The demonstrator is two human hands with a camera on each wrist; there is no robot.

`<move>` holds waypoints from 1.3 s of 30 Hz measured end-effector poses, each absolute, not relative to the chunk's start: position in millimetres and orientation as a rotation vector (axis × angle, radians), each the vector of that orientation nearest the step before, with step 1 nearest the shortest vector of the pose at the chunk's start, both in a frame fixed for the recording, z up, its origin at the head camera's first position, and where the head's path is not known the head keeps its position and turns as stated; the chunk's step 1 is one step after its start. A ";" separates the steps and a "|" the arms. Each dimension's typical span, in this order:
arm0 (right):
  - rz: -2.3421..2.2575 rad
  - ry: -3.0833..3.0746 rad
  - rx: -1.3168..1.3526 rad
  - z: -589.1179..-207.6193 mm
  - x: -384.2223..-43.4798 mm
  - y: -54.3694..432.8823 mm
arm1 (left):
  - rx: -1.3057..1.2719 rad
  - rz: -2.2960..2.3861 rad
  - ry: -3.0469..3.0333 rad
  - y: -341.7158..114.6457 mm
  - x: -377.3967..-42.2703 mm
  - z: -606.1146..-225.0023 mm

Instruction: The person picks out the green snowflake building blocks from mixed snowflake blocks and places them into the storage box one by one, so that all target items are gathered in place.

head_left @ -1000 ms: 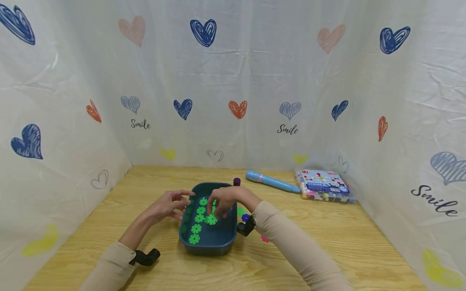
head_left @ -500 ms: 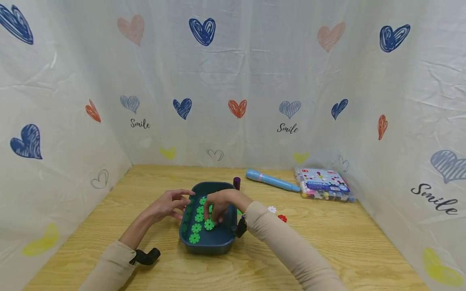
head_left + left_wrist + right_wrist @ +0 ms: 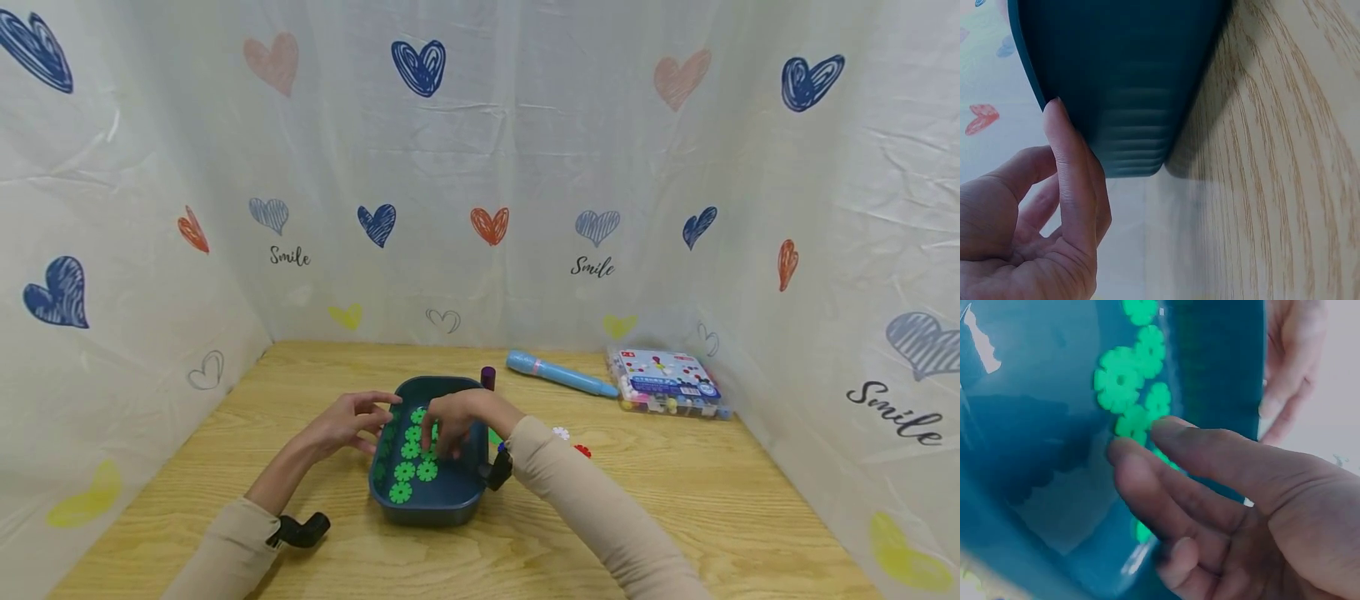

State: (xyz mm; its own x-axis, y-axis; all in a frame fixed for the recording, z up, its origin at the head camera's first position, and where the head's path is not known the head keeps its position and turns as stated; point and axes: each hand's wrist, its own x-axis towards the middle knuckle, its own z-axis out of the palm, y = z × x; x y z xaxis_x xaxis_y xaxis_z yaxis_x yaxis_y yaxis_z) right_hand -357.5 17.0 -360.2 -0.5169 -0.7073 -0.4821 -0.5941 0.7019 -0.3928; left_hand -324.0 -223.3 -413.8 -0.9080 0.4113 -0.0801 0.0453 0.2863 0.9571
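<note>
A dark blue-green bin [image 3: 431,517] sits on the table, with several green snowflake discs [image 3: 401,492] lying flat in rows along its left side. My left hand [image 3: 347,427] is at the bin's left wall; in the left wrist view its fingertips touch the outside of the wall [image 3: 1122,75] near the rim. Inside the bin, my right hand [image 3: 456,421] reaches down over the discs. The right wrist view shows thumb and index finger slightly apart, close to a green disc [image 3: 1132,423]. Whether they touch it I cannot tell. A larger-looking disc [image 3: 1110,386] lies beyond.
Right of the bin, partly behind my right arm, lie a white disc [image 3: 560,433] and a red disc [image 3: 582,451]. A purple cylinder [image 3: 488,377] stands behind the bin. Farther back are a light blue microphone-shaped stick [image 3: 562,374] and a clear boxed set [image 3: 667,382].
My right hand has moved slightly nearer within the bin. A green disc by its fingers has shifted toward me, beside the left row. The left hand stays at the wall.
</note>
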 end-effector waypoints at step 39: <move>-0.760 2.551 -0.994 -396.6 -367.7 156.2 | 0.385 1.662 2.273 -221.4 -321.3 -414.1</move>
State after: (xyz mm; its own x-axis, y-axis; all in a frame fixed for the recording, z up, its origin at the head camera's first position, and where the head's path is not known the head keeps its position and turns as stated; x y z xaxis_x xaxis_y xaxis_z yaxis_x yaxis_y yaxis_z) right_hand -367.7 156.2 -396.6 -0.7158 -0.6933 -0.0830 -0.5350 0.6209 -0.5729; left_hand -321.3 -221.4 -414.1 -0.9197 0.3843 -0.0805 0.0398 0.2952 0.9546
